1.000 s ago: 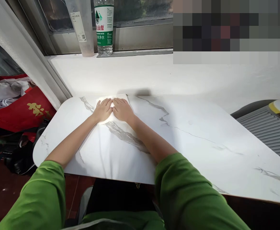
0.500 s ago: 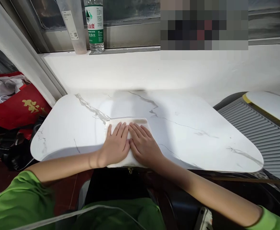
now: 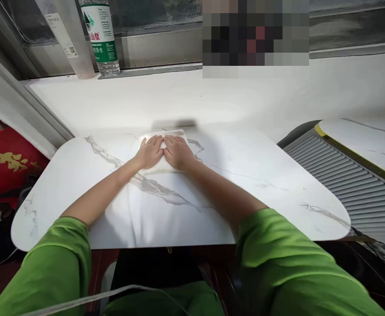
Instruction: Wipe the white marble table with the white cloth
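Observation:
A folded white cloth (image 3: 168, 166) lies on the white marbled tabletop (image 3: 264, 210), close to its back edge. On the cloth's left half, my left hand (image 3: 150, 152) rests flat with its fingers stretched forward. Flat on the other half is my right hand (image 3: 178, 151), also with fingers extended, and the two hands touch or nearly touch at the thumbs and index fingers. Both palms press down on the cloth rather than grip it. Parts of the cloth are hidden beneath them.
A water bottle with a green label (image 3: 104, 39) and a tall translucent container (image 3: 67, 41) stand on the window ledge. White wall (image 3: 139, 98) rises behind the table. To the right is a grey ribbed seat (image 3: 340, 175); at the left lies a red bag (image 3: 14, 162).
Both hands have slid the cloth forward, from the table's front edge to near its back edge. My arms are now stretched out, and the camera view has shifted slightly.

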Action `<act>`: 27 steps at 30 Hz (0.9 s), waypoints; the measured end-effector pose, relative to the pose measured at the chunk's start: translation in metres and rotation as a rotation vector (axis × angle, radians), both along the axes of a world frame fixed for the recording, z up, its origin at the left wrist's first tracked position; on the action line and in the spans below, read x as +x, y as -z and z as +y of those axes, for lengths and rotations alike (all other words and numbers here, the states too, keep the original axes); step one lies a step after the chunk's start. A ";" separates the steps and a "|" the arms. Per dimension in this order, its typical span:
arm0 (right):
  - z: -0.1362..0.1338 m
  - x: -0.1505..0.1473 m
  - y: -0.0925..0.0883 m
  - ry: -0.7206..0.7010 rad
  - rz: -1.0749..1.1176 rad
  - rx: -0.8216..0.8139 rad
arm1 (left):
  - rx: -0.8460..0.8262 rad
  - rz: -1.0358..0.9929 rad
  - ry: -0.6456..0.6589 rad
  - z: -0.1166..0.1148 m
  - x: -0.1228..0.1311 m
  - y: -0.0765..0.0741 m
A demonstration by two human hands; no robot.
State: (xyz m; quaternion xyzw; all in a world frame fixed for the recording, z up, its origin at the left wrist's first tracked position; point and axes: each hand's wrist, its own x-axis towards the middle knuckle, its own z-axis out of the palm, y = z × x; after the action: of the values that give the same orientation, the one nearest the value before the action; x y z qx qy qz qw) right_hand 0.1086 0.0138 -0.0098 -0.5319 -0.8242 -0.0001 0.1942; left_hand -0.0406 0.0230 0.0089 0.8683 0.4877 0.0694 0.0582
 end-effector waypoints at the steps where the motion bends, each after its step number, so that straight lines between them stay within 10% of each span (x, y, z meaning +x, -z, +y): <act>1: 0.013 0.002 0.000 -0.001 0.022 -0.002 | 0.007 -0.002 -0.011 0.011 0.003 0.000; 6: 0.049 0.007 -0.001 0.013 0.101 -0.014 | 0.046 -0.027 -0.068 0.040 0.012 0.001; 13: 0.037 0.009 0.000 0.015 0.100 0.004 | 0.050 -0.034 -0.097 0.023 0.015 0.000; 27: -0.163 0.072 0.007 0.024 -0.007 0.099 | -0.024 0.063 0.051 -0.161 0.068 -0.003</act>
State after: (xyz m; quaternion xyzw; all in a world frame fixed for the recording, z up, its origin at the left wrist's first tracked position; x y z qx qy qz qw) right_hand 0.1805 -0.1491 -0.0168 -0.5314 -0.8175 -0.0452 0.2174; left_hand 0.0274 -0.1377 0.0120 0.8814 0.4678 0.0346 0.0552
